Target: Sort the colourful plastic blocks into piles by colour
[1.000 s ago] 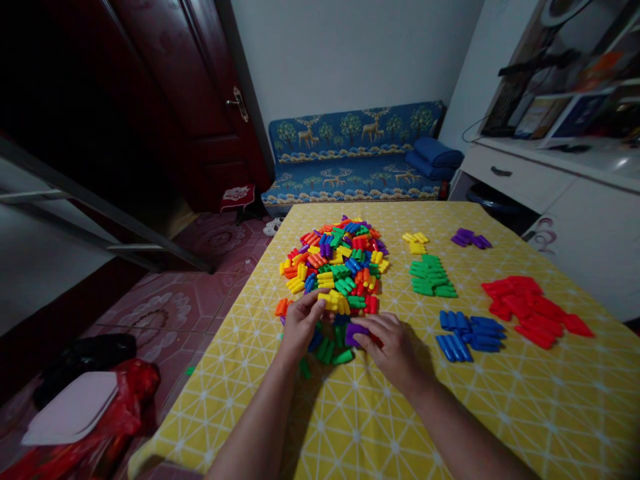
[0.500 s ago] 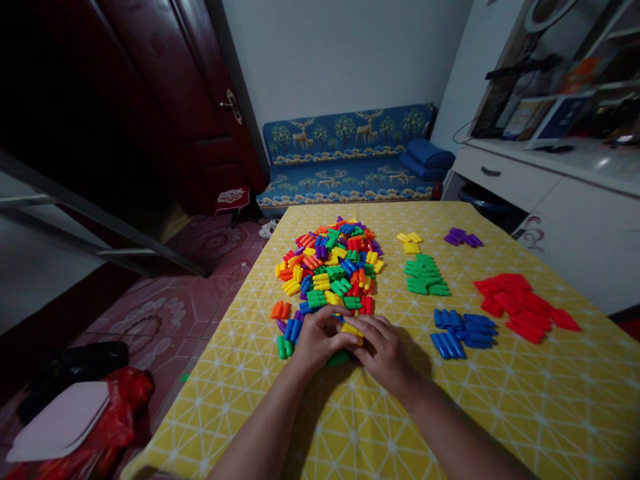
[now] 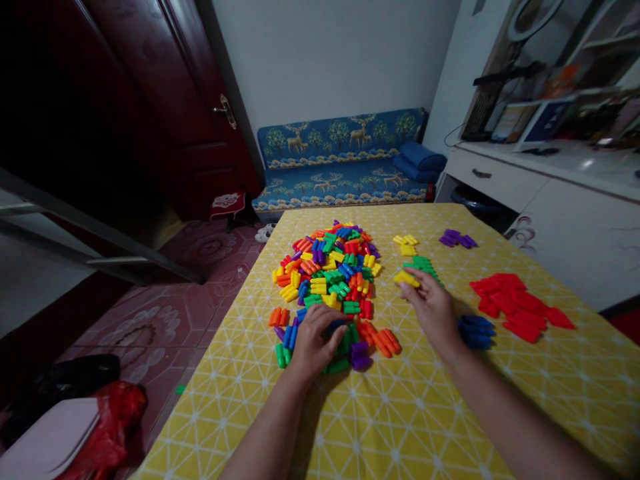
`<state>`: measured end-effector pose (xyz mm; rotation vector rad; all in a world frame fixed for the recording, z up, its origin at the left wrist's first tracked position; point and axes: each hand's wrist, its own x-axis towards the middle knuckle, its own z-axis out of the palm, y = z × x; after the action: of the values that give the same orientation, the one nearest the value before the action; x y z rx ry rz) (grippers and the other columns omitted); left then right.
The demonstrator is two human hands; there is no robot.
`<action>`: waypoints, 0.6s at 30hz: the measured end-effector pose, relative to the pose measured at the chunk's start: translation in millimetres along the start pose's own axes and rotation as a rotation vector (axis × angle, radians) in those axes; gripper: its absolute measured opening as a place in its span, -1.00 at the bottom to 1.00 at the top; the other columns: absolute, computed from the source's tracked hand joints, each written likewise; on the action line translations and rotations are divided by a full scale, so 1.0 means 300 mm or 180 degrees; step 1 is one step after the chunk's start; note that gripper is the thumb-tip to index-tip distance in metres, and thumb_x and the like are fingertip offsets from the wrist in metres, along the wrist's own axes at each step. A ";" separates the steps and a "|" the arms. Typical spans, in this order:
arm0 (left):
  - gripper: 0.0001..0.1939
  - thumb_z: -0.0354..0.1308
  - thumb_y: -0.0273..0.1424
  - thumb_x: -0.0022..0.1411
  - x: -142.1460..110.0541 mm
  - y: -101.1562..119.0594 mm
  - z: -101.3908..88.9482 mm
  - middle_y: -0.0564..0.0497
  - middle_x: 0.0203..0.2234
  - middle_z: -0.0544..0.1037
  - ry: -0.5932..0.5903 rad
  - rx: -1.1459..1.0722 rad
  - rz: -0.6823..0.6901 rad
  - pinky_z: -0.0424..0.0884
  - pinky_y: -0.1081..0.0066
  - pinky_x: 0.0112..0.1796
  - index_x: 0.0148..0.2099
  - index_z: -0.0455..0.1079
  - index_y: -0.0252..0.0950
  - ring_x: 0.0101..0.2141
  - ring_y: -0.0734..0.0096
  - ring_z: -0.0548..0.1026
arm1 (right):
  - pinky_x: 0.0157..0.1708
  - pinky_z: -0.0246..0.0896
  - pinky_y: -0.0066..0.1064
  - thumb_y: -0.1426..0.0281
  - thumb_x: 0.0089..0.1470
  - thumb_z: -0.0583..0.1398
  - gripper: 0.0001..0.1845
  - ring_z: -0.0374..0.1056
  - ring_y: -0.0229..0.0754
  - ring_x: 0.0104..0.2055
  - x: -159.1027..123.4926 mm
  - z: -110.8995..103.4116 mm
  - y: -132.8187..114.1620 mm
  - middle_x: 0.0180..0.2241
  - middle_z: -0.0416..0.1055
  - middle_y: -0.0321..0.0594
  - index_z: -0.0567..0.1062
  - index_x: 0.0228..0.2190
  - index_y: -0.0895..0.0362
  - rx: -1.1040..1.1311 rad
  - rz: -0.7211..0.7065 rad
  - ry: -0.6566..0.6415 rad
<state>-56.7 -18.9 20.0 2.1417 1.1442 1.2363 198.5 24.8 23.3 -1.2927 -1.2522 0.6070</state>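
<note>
Right hand [image 3: 435,308] pinches yellow block [image 3: 407,279]; dipping could scatter greens [image 3: 423,264] at its two o'clock. Left hand [image 3: 314,335] (curled): grip unclear.

bright plastic pieces [image 3: 318,286], mostly piled

A patterned blue sofa [image 3: 340,160] stands against the pale wall [image 3: 330,60].

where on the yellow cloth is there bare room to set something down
Bare cloth shows between the left forearm and the right forearm, nearer than the purple pieces, and right of the right forearm, nearer than the red pile. It is crowded in the mixed heap and around the left hand.
</note>
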 end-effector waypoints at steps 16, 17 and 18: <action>-0.85 0.16 -0.38 0.31 0.000 -0.005 0.002 -0.04 -0.31 0.63 -0.0131 -0.0069 -0.0385 0.39 0.29 -0.16 -0.12 0.54 -0.21 -0.20 0.26 0.50 | -0.11 0.17 -0.11 0.23 -0.01 0.25 -0.69 0.42 0.09 -0.15 0.584 -0.057 0.205 -0.24 0.56 0.00 0.62 -0.24 0.11 -0.3238 0.0342 -0.0850; -0.85 0.16 -0.39 0.31 0.000 -0.004 0.003 -0.03 -0.30 0.63 -0.0141 -0.0067 -0.0394 0.39 0.29 -0.16 -0.12 0.54 -0.21 -0.20 0.26 0.49 | -0.12 0.17 -0.13 0.21 0.02 0.22 -0.66 0.42 0.10 -0.12 0.601 -0.058 0.215 -0.20 0.55 0.01 0.61 -0.19 0.10 -0.3413 0.0335 -0.0907; -0.85 0.16 -0.39 0.31 0.001 -0.003 0.004 -0.03 -0.31 0.63 -0.0146 -0.0060 -0.0402 0.39 0.30 -0.16 -0.13 0.54 -0.22 -0.20 0.27 0.49 | -0.14 0.18 -0.15 0.18 0.05 0.20 -0.63 0.42 0.11 -0.11 0.618 -0.059 0.225 -0.16 0.55 0.02 0.60 -0.16 0.08 -0.3557 0.0344 -0.0961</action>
<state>-56.2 -18.0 18.9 2.0395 1.2231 1.1324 288.1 201.5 26.8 -2.2409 -1.8867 0.1264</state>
